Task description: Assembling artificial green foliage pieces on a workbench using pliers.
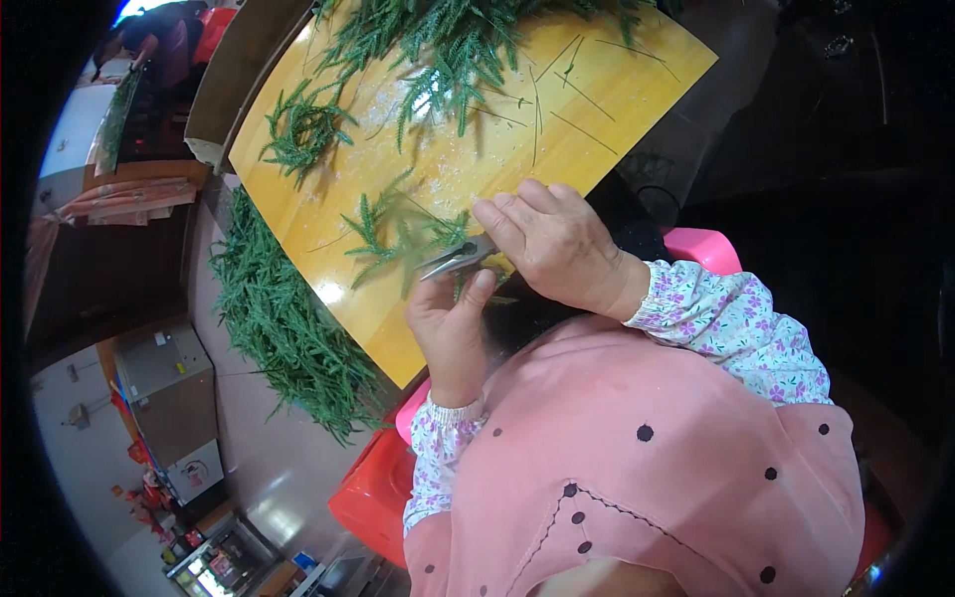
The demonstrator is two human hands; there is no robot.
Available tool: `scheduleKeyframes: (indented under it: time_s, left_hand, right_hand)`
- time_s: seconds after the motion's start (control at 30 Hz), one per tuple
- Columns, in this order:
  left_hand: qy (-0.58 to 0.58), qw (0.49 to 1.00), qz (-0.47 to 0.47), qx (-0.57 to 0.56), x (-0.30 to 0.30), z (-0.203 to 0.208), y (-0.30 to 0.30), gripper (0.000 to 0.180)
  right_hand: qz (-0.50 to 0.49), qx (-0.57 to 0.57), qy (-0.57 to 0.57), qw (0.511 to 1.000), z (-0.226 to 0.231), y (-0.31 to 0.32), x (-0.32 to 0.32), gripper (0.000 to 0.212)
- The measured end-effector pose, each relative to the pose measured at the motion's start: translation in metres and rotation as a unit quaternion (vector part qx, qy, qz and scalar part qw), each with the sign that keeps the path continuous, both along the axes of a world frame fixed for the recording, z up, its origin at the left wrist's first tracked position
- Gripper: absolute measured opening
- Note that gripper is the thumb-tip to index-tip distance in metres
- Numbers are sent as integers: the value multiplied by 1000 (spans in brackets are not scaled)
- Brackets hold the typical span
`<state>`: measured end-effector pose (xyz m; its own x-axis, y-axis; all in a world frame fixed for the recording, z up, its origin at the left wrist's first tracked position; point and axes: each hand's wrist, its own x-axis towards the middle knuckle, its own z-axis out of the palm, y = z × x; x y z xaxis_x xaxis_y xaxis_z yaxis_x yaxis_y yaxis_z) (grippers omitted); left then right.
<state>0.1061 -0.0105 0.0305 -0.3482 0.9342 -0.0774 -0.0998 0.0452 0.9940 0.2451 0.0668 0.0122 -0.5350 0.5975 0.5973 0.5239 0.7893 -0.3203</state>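
My right hand is closed around a pair of pliers, whose metal jaws point left over the fingers of my other hand. Between thumb and fingers, my left hand pinches a green artificial pine sprig close to those jaws. The sprig's needled branches spread over the near edge of the yellow table, and some are blurred. Whether the jaws grip the stem or a wire is hidden by the fingers.
A big pile of green sprigs covers the table's far side, with a small curled sprig to its left. Thin loose stems and pale crumbs lie about. More greenery is heaped beside the table, near a red stool.
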Motion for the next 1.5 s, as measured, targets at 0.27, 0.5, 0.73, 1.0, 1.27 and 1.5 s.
scheduleKeyframes:
  time_s: [0.27, 0.5, 0.73, 1.0, 1.27, 1.5]
  left_hand:
    - [-79, 997, -3, -20, 24, 22, 24, 26]
    - [-9, 999, -43, -30, 55, 43, 64, 23]
    - [77, 995, -64, 0, 77, 42, 92, 22]
    - [91, 994, -65, 8, 73, 46, 93, 18]
    - [113, 989, 13, 91, -1, 57, 91, 16]
    - [468, 862, 87, 173, -114, 89, 125, 17]
  right_hand:
    - [2, 20, 43, 999, 10, 23, 20, 31]
    - [-44, -38, 82, 995, 18, 41, 53, 24]
    - [-81, -215, 117, 966, 20, 50, 74, 25]
    - [-59, -263, 111, 957, 22, 55, 70, 25]
    - [112, -675, 436, 585, 24, 58, 63, 20]
    - [168, -717, 373, 564, 27, 42, 38, 18]
